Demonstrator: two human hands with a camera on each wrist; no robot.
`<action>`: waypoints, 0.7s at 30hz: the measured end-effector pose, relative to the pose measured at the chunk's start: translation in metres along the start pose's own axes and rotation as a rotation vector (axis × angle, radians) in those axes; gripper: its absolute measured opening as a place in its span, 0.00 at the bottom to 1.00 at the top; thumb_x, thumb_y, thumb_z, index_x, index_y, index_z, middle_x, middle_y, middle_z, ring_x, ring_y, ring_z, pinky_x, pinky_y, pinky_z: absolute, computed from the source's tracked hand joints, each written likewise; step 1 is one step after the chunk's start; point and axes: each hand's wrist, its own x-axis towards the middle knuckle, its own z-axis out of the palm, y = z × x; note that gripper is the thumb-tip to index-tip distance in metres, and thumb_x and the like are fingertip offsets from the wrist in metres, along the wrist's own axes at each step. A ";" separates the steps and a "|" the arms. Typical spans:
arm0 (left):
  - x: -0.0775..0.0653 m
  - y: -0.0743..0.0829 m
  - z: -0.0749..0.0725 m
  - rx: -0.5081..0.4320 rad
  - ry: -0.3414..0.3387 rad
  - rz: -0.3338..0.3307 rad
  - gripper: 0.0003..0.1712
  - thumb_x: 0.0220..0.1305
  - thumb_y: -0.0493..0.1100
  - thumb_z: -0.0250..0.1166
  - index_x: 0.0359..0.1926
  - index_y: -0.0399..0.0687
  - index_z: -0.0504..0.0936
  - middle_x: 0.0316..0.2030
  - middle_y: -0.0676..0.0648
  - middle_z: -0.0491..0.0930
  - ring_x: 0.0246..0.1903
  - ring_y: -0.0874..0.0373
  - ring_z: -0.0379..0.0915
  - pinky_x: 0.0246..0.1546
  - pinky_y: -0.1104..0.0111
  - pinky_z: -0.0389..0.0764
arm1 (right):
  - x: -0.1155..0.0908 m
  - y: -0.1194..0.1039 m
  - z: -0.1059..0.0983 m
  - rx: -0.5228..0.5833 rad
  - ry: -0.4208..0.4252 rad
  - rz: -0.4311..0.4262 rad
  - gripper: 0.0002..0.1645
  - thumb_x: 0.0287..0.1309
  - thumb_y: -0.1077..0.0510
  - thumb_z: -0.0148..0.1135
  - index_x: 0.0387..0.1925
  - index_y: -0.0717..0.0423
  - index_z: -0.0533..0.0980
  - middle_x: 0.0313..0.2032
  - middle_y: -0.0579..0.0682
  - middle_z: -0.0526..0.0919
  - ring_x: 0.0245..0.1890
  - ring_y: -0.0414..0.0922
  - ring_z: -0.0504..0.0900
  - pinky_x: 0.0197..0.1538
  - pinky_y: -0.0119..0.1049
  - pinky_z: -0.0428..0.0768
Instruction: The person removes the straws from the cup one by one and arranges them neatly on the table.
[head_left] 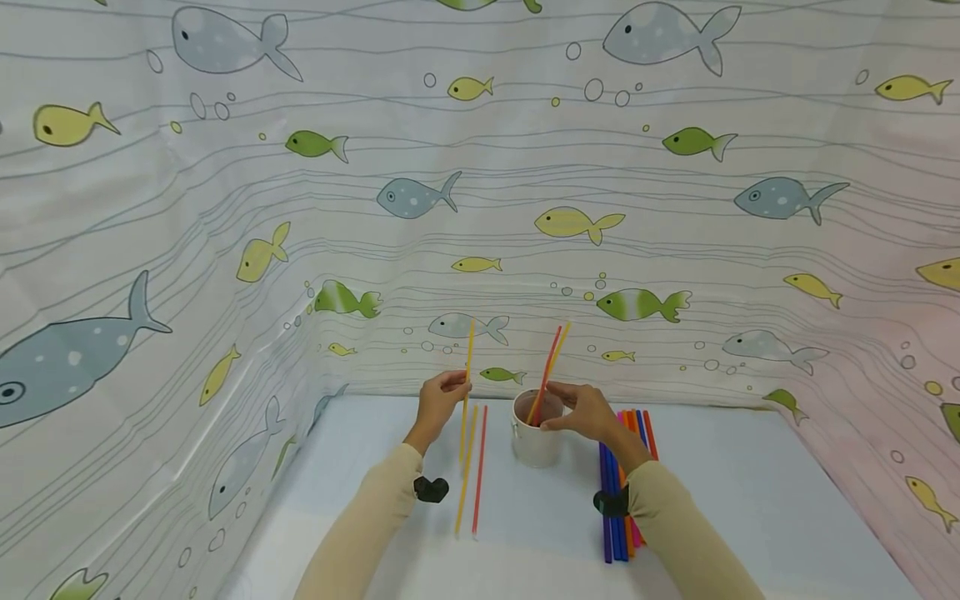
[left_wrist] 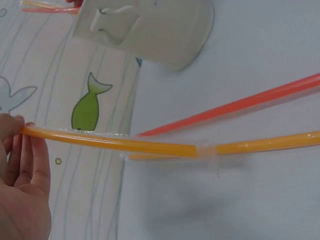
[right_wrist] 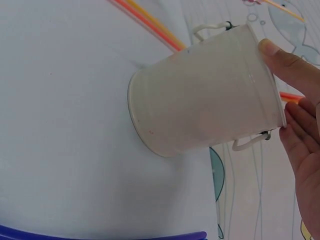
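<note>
In the head view, my left hand (head_left: 438, 407) pinches an orange-yellow drinking straw (head_left: 470, 346), held upright left of a small white metal bucket (head_left: 537, 448). Clear wrapping shows round that straw (left_wrist: 120, 144) in the left wrist view. My right hand (head_left: 591, 412) holds the bucket by its rim, thumb on the near side and fingers on the far side. A red straw (head_left: 553, 346) and a yellow one lean out of the bucket. On the table, another yellow straw (head_left: 466, 479) and a red straw (head_left: 480, 475) lie side by side below my left hand.
Several blue, orange, pink and red straws (head_left: 617, 533) lie bunched under my right forearm. The white table (head_left: 750, 500) ends at a fish-patterned cloth (head_left: 525, 275) hung at the back and sides. Small side handles (right_wrist: 252, 142) stick out from the bucket.
</note>
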 end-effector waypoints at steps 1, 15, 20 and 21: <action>-0.001 -0.004 0.000 0.009 0.009 -0.004 0.18 0.62 0.39 0.69 0.52 0.39 0.82 0.43 0.42 0.83 0.41 0.53 0.81 0.44 0.62 0.84 | 0.000 0.000 0.000 0.000 0.000 0.002 0.49 0.42 0.52 0.81 0.66 0.59 0.70 0.62 0.54 0.75 0.63 0.53 0.72 0.62 0.46 0.73; -0.020 -0.041 -0.002 0.064 0.046 -0.051 0.15 0.60 0.35 0.69 0.49 0.36 0.84 0.38 0.43 0.84 0.35 0.56 0.82 0.36 0.67 0.85 | -0.001 -0.001 0.000 0.000 0.004 0.008 0.48 0.43 0.54 0.80 0.66 0.59 0.70 0.63 0.54 0.74 0.63 0.53 0.72 0.62 0.46 0.73; -0.028 -0.048 -0.002 0.065 0.043 -0.062 0.15 0.60 0.34 0.70 0.48 0.33 0.83 0.38 0.41 0.84 0.36 0.54 0.82 0.35 0.70 0.85 | -0.002 -0.001 0.001 0.004 0.005 0.009 0.47 0.44 0.55 0.80 0.66 0.59 0.70 0.62 0.54 0.75 0.63 0.53 0.72 0.62 0.46 0.73; -0.029 -0.048 -0.002 0.064 0.043 -0.061 0.15 0.60 0.34 0.69 0.48 0.32 0.83 0.39 0.41 0.84 0.37 0.53 0.82 0.35 0.70 0.85 | -0.002 -0.002 0.001 0.002 0.007 0.010 0.47 0.43 0.55 0.80 0.66 0.59 0.70 0.62 0.54 0.75 0.63 0.53 0.72 0.62 0.46 0.73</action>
